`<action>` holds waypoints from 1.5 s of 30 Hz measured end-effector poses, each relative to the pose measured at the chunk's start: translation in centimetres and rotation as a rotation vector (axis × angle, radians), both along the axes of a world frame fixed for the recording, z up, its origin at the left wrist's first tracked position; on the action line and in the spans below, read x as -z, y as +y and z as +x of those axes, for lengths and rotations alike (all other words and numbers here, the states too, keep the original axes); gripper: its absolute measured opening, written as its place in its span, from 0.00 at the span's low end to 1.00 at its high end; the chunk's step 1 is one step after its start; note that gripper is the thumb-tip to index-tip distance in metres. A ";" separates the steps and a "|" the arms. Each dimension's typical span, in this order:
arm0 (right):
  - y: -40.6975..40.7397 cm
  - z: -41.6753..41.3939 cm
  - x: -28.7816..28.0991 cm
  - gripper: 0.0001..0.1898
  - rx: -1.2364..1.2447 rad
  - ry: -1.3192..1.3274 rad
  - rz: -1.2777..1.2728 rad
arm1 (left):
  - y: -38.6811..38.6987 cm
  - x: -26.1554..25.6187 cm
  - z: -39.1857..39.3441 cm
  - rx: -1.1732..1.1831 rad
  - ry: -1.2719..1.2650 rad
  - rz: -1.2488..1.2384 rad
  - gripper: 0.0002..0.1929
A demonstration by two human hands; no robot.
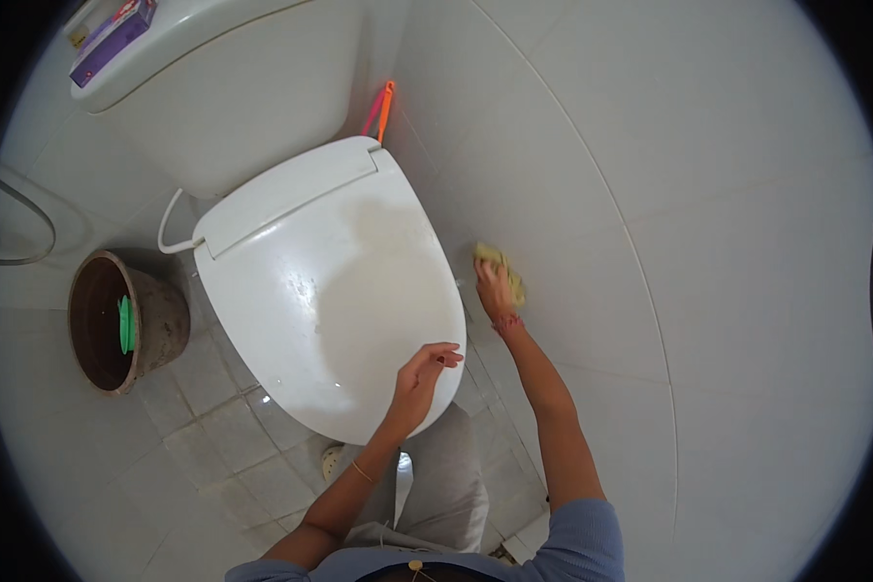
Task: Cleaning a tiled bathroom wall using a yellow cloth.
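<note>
My right hand holds a yellowish cloth flat against the pale tiled wall, to the right of the toilet. A white toilet lid, lowered, lies in front of me with wet spots and a shadow on it. Over the lid's front right edge is my left hand, its fingers loosely bent and holding nothing; whether it touches the lid I cannot tell.
A brown bucket with a green plastic item inside stands left of the toilet. Pink and orange handles rise behind the lid. A purple box rests on the cistern. A hose hangs far left.
</note>
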State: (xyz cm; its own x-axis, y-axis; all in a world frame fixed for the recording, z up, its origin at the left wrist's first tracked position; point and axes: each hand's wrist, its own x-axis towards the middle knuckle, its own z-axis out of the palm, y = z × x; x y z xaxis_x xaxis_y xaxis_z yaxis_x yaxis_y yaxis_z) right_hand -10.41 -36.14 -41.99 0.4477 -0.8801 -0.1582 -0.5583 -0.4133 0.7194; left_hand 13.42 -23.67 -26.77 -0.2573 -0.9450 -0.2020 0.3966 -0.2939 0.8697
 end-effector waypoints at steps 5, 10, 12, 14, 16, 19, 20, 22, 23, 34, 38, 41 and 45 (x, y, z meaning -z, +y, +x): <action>-0.6 -1.0 -1.9 0.12 -0.048 0.027 0.145 | -0.9 -1.5 -0.8 0.008 0.023 0.010 0.12; -2.2 2.3 -17.8 0.12 -0.016 -0.092 0.031 | -2.4 -8.9 -1.1 -0.046 -0.082 0.029 0.13; -2.7 1.6 -25.7 0.16 0.048 -0.212 -0.256 | -3.2 -12.3 -2.1 -0.030 -0.063 0.016 0.13; -2.7 2.4 -33.8 0.21 0.065 -0.316 -0.438 | -3.4 -14.9 -2.5 0.004 -0.099 0.024 0.13; -2.9 3.4 -40.1 0.23 0.062 -0.447 -0.712 | -3.9 -16.6 -2.6 -0.013 -0.105 0.022 0.13; -3.9 3.3 -45.7 0.26 0.052 -0.479 -0.919 | -4.3 -17.7 -2.6 -0.035 -0.110 0.012 0.13; -4.7 3.1 -46.2 0.28 -0.109 -0.832 -1.013 | -4.5 -17.8 -2.6 -0.047 -0.115 0.004 0.13; -4.6 2.3 -46.3 0.29 -0.138 -1.121 -1.026 | -4.9 -17.9 -2.5 -0.061 -0.102 -0.002 0.13; -4.3 2.7 -46.2 0.29 -0.132 -1.119 -1.030 | -5.0 -17.9 -2.4 -0.080 -0.089 -0.004 0.13; -7.1 4.3 -37.1 0.22 0.060 -0.552 -1.038 | -9.1 -14.5 -0.2 -0.054 -0.049 0.065 0.13; -8.3 5.1 -24.4 0.20 0.122 -0.441 -0.609 | -10.5 -11.4 0.5 0.019 -0.001 0.032 0.13; -8.7 5.4 -15.2 0.20 0.170 -0.323 -0.391 | -12.0 -9.6 1.9 0.037 -0.061 0.035 0.14; -9.2 5.7 -9.0 0.19 0.128 -0.267 -0.235 | -13.8 -6.7 3.3 0.047 -0.089 0.048 0.14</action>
State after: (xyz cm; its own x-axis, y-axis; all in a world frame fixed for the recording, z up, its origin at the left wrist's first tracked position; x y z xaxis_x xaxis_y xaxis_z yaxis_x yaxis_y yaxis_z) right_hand -4.73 -45.33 -32.99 0.3303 -0.9299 0.1619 -0.7754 -0.1695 0.6083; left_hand 16.70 -37.46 -20.10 -0.2800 -0.9211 -0.2706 0.3030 -0.3522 0.8855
